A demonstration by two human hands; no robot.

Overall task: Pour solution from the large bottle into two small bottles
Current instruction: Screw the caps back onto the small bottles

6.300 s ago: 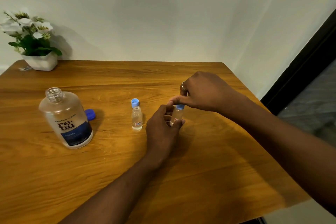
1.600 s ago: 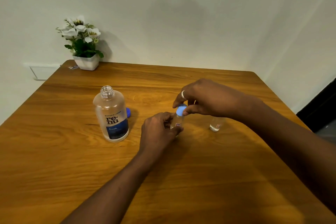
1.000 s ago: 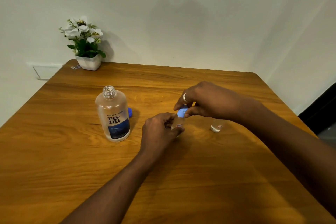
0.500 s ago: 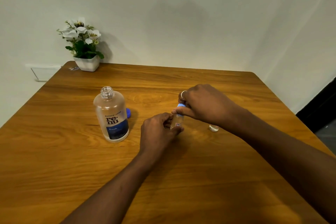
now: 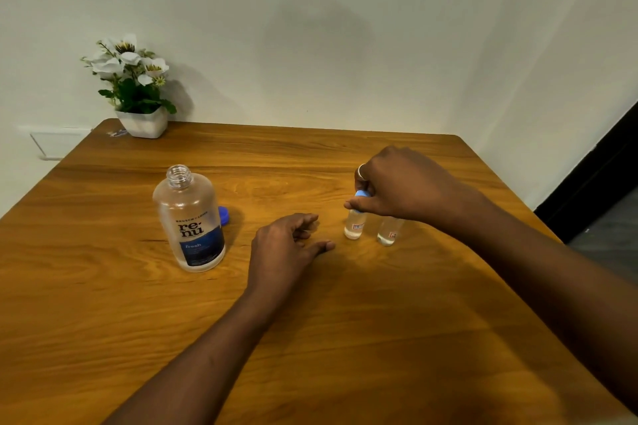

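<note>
The right hand (image 5: 404, 183) comes in palm down, its thumb and forefinger pinched on the pale blue cap (image 5: 361, 194) of a small bottle (image 5: 355, 226). A ring (image 5: 360, 171) sits on one of its fingers. The small bottle stands upright on the table (image 5: 345, 338), well to the right of the large bottle (image 5: 189, 221). It has clear liquid inside and a small label low on its side.

Just beside it, on the side away from the large bottle, stands the second small bottle (image 5: 388, 234). It is also upright with clear liquid in it. Its top is hidden under the right hand, so I cannot tell whether it is capped. The two small bottles stand close together, but whether they touch is unclear.

The left hand (image 5: 286, 248) is between the large bottle and the small bottles, palm down and low over the table. Its fingers are loosely curled, its thumb points toward the small bottles, and it holds nothing. Whether it rests on the wood cannot be told.

The large bottle stands upright with its neck uncapped and its dark blue "re-nu fresh" label facing the camera. Its dark blue lid (image 5: 223, 215) lies on the table just behind its right side, partly hidden by it. Far behind the large bottle, at the table's back corner against the wall, stands a white pot of white flowers (image 5: 138, 90).
</note>
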